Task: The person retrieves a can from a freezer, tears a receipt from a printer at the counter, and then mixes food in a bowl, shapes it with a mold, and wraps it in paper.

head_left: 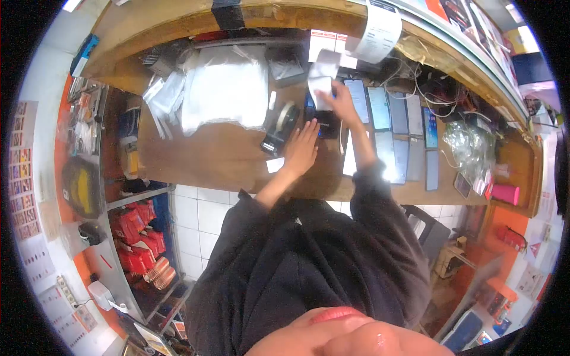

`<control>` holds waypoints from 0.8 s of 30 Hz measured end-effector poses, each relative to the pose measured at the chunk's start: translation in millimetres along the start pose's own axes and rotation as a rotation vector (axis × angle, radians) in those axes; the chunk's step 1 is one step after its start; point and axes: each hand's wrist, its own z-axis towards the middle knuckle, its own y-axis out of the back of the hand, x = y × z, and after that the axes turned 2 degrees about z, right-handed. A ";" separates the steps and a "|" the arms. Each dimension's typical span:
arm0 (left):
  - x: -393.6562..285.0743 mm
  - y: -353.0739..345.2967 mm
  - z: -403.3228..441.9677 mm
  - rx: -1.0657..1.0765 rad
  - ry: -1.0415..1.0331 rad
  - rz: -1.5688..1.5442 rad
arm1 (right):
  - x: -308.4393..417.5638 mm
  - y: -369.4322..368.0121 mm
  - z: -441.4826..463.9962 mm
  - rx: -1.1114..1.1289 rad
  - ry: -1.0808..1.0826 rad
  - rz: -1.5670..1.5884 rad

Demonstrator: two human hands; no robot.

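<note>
A dark device point(326, 126), perhaps a small printer, lies on the wooden table below a white paper strip point(321, 89) that curls up from it. My right hand point(342, 102) pinches the strip at its right edge. My left hand point(303, 148) lies flat, its fingers stretched out and the tips touching the device's left side. Just left of that hand stands a black tape dispenser point(278, 132) with a roll of tape in it. A small white paper piece point(275, 165) lies near the left wrist.
Several phones point(380, 108) lie in rows at the right. A stack of clear plastic sleeves point(224, 88) covers the back left. Crumpled clear plastic point(469, 145) and a pink object point(505, 194) sit at the right end. White cables point(415, 77) hang below the shelf point(279, 18).
</note>
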 end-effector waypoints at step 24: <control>-31.5 167.3 -31.9 0.577 -0.206 -0.565 | 123.5 -47.0 -196.8 0.320 0.011 -0.734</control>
